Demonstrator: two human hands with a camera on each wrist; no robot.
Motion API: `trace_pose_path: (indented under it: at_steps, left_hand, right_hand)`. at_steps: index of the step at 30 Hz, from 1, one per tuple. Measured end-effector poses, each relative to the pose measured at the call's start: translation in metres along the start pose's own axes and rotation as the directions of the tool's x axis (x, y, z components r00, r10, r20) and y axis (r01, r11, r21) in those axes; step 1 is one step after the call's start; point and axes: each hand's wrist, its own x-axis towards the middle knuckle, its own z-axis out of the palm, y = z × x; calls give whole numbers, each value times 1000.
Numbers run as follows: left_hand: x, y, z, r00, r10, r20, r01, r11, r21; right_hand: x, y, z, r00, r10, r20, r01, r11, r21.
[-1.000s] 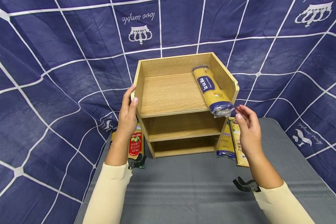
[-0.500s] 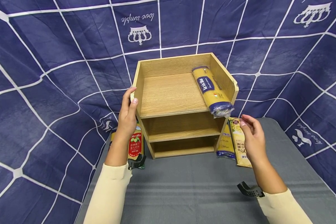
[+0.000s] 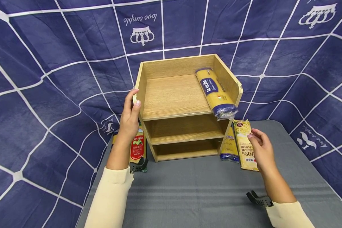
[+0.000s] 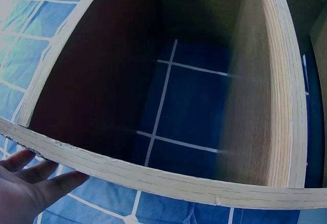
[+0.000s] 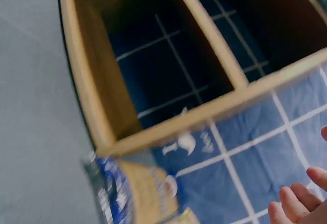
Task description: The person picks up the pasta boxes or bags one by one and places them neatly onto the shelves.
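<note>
Packet point(image 3: 245, 148) by right hand point(image 3: 263, 151), head view clearest

And down comes the right hand point(image 3: 262, 151), dropping away from the yellow pasta roll point(image 3: 215, 91) that sat just beside its fingertips a second ago and now lies well above and left of them! The pale-yellow packet point(image 3: 243, 142), partly screened before, shows more print just left of those fingers, now alongside its right edge, contact unclear
</note>
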Motion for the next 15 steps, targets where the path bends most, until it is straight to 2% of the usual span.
trace_pose_path:
  at_steps: [3, 7, 10, 15]
  left_hand:
    - [-3, 15, 0, 1000, -16, 8, 16, 1000, 2]
    - [-3, 12, -1, 1000, 9, 12, -9, 1000, -3]
    - [1, -2, -2, 999, 31, 11, -31, 999, -9]
    - [0, -1, -4, 1000, 22, 16, -22, 1000, 2]
  right_hand:
    - [2, 14, -5, 998, 65, -3, -66, 996, -55]
    - [4, 31, -13, 990, 143, 0, -141, 971, -191]
    - [5, 45, -19, 984, 177, -3, -172, 949, -264]
    - [6, 65, -25, 978, 207, -2, -195, 917, -348]
